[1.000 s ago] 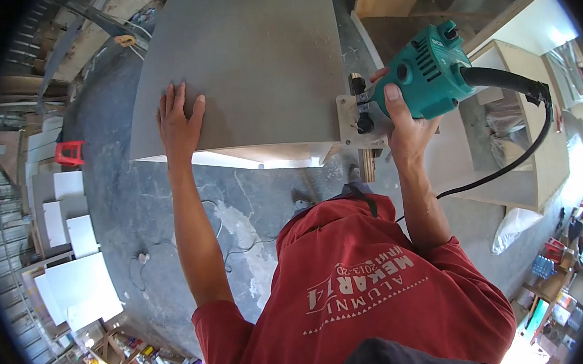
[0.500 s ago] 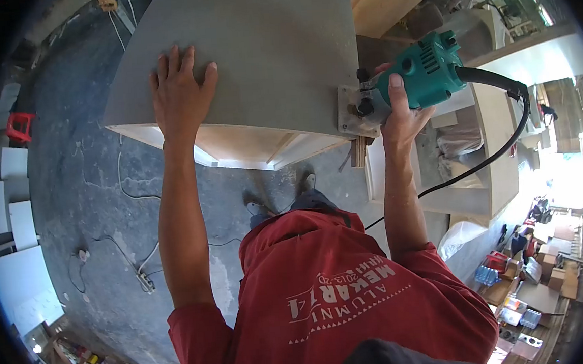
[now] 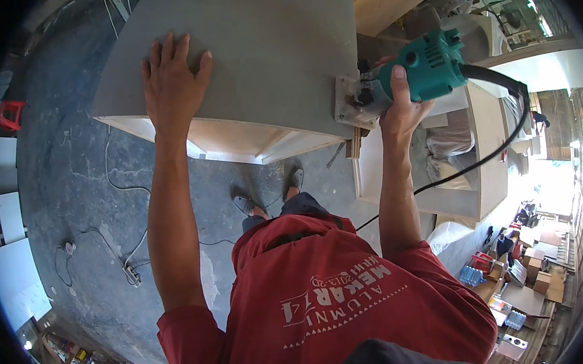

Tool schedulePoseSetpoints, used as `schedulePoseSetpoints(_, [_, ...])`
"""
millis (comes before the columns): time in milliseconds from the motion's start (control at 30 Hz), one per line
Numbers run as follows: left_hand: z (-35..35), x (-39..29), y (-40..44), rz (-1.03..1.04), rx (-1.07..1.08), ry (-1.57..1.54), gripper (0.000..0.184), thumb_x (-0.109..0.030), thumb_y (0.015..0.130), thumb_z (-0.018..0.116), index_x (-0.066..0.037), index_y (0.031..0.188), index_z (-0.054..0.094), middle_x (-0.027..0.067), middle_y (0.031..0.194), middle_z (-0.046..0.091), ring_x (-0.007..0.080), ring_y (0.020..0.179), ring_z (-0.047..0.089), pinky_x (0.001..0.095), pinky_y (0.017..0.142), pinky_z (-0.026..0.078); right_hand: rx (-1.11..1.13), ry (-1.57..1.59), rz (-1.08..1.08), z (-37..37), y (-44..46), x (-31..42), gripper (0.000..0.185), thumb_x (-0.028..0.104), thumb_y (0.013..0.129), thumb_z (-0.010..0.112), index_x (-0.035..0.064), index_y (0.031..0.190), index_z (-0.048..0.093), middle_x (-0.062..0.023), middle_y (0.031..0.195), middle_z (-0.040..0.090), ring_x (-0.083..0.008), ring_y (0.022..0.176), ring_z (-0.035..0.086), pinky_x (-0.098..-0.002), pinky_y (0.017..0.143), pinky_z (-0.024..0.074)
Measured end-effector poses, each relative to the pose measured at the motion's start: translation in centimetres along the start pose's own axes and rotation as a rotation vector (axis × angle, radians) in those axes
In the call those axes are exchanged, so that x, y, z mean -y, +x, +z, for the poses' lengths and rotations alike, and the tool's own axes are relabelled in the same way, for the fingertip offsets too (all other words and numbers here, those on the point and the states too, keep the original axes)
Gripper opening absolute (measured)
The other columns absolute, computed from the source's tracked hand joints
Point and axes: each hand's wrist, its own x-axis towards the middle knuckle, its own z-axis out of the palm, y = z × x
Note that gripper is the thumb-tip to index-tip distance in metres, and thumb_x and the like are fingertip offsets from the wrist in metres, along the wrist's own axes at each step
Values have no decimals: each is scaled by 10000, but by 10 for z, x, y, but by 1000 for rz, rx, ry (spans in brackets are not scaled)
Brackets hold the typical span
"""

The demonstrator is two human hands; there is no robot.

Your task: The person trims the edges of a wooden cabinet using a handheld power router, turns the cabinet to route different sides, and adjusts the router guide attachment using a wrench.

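Observation:
My left hand [image 3: 175, 82] lies flat on the grey panel [image 3: 256, 56] of a wooden cabinet, fingers spread, close to the panel's front edge. In my right hand [image 3: 399, 103] is a green trim router [image 3: 432, 64], held on its side with the fingers wrapped round its body. Its clear base plate [image 3: 348, 102] sits at the right edge of the grey panel, by the front corner. The router bit is hidden. A black power cord [image 3: 518, 122] leaves the back of the router and loops down past my right forearm.
Another open cabinet [image 3: 483, 162] stands to the right, with plastic wrapping inside. Cables and a socket strip [image 3: 132, 274] lie on the concrete floor. A red stool [image 3: 11, 115] and white boards [image 3: 14, 269] are at the left. Boxes and bottles [image 3: 470, 275] fill the lower right.
The view has shifted slightly. My left hand remains flat on the panel, and the router stays at the panel's right edge, with little visible movement along it.

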Motion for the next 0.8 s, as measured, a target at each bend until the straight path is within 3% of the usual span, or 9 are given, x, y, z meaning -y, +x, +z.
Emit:
schedulePoseSetpoints(500, [8, 4, 0, 43, -46, 38, 538, -484, 985, 587, -117, 1371, 660, 135, 1498, 565, 352, 1402, 498, 543, 1184, 357, 42, -37, 39, -23, -58, 32, 411, 262, 867, 778, -5, 1137, 622, -126, 969, 726, -205, 900, 682, -348, 846, 541])
schedulePoseSetpoints(800, [4, 0, 0, 10, -11, 37, 552, -493, 997, 555, -118, 1393, 640, 131, 1524, 537, 350, 1439, 455, 540, 1207, 326, -4, 17, -54, -4, -26, 15, 350, 187, 868, 765, -9, 1120, 623, -107, 937, 731, -191, 863, 680, -324, 813, 542])
